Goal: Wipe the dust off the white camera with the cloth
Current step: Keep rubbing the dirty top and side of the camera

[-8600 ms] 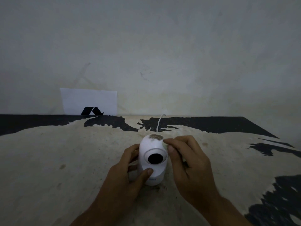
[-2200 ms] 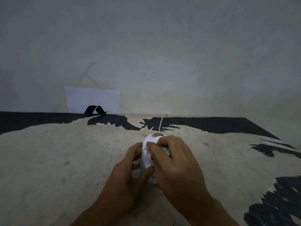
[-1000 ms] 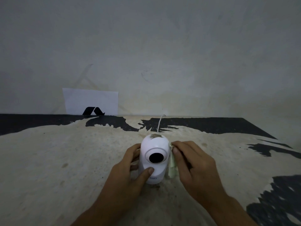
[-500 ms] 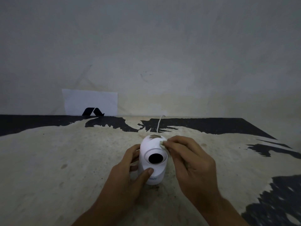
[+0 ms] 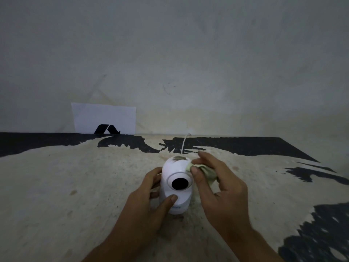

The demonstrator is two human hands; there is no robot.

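A small white camera with a round black lens stands upright on the worn table. A brownish dust patch lies on its top. My left hand wraps the camera's lower body, thumb across the front. My right hand pinches a small pale green cloth against the camera's upper right side. A thin white cable runs from behind the camera toward the wall.
A white paper card with a black logo leans against the grey wall at the back left. The tabletop is cream with black peeled patches; its right edge slants toward the near right.
My right hand has kept rubbing the cloth over the camera's upper right side, now a little higher and farther back than half a second ago. The left hand holds still.
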